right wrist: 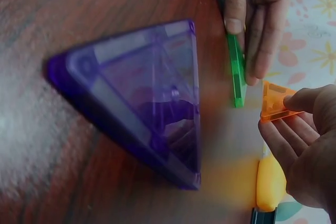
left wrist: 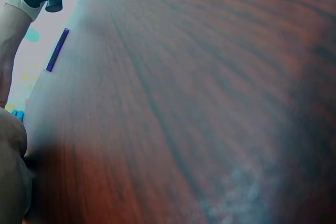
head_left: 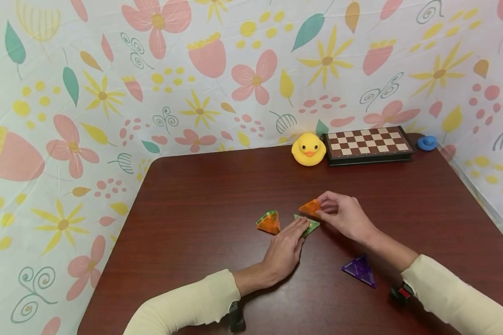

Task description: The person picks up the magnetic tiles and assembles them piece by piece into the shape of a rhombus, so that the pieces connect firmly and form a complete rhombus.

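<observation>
My left hand (head_left: 284, 251) rests with straight fingers on a green triangular tile (head_left: 313, 225) lying flat on the table. In the right wrist view, its thumb touches the edge of that green tile (right wrist: 237, 72). Just beyond, my right hand (head_left: 348, 216) pinches an orange translucent triangular tile (head_left: 309, 207) between thumb and fingers, raised above the table in the right wrist view. Left of the hands stands a small pointed shape of orange and green tiles (head_left: 268, 223). A purple triangular tile (head_left: 360, 270) lies nearer, below the right forearm; it looms large in the right wrist view.
A yellow rubber duck (head_left: 309, 150) sits at the table's back edge, beside a checkered board box (head_left: 366, 145). Farther right is a small blue duck (head_left: 427, 143). Flower-patterned cloth (head_left: 218, 93) hangs behind the brown table (head_left: 184, 200).
</observation>
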Available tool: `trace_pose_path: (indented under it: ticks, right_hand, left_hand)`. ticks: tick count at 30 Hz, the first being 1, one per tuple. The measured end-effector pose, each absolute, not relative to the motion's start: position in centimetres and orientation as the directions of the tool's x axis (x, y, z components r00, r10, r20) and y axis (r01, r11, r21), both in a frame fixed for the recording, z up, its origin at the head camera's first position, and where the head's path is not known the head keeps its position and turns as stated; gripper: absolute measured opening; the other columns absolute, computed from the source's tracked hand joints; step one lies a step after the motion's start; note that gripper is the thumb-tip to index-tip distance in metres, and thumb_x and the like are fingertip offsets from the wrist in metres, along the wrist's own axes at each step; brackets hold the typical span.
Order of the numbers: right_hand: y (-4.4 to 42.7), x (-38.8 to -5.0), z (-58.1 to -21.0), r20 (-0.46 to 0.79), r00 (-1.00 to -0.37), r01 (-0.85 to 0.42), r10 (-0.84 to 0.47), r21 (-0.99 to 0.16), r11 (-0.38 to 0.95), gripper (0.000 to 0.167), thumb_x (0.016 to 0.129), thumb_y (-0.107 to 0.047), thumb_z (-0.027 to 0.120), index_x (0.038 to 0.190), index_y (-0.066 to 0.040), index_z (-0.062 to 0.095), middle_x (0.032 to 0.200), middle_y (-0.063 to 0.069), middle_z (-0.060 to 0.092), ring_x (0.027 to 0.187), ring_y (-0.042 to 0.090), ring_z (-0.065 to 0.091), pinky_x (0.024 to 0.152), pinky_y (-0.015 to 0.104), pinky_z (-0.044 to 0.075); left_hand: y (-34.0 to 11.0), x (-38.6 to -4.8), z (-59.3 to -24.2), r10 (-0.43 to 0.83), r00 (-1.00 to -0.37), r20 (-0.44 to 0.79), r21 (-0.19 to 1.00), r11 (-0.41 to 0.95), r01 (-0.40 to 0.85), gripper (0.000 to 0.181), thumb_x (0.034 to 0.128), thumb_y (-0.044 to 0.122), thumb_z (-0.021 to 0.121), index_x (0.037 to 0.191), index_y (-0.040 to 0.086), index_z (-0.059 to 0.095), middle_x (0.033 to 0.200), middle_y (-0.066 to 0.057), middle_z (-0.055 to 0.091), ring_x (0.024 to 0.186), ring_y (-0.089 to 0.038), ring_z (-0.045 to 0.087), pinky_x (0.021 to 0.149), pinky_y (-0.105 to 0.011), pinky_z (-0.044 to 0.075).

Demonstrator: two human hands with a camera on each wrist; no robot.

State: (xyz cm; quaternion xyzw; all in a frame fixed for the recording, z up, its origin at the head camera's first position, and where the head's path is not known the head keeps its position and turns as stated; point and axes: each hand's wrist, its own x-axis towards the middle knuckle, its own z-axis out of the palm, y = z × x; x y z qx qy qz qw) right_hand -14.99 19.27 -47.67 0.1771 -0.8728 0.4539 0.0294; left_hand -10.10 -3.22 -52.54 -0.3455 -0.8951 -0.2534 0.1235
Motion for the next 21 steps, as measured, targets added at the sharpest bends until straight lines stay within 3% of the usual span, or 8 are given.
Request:
trace_pose_path:
  ticks: [21]
  right_hand:
    - [18.25,-14.48,-48.56,0.207,-0.925,-0.351,-0.319,-0.785,0.511,0.02,0.091,0.008,0.08,0.104,-0.005,0.072,0.106,0.014,0.078,0.1,0.031,0.077,0.082,0.04,0.064]
  left_hand:
    - [-3.28,-10.09,-52.38,0.558,-0.73,0.394,0.39,0.618,0.683,0.047,0.1035,0.003,0.069,0.149,0.002,0.059,0.155,-0.01,0.056,0.145,-0.023,0.052,0.113,-0.03,0.045]
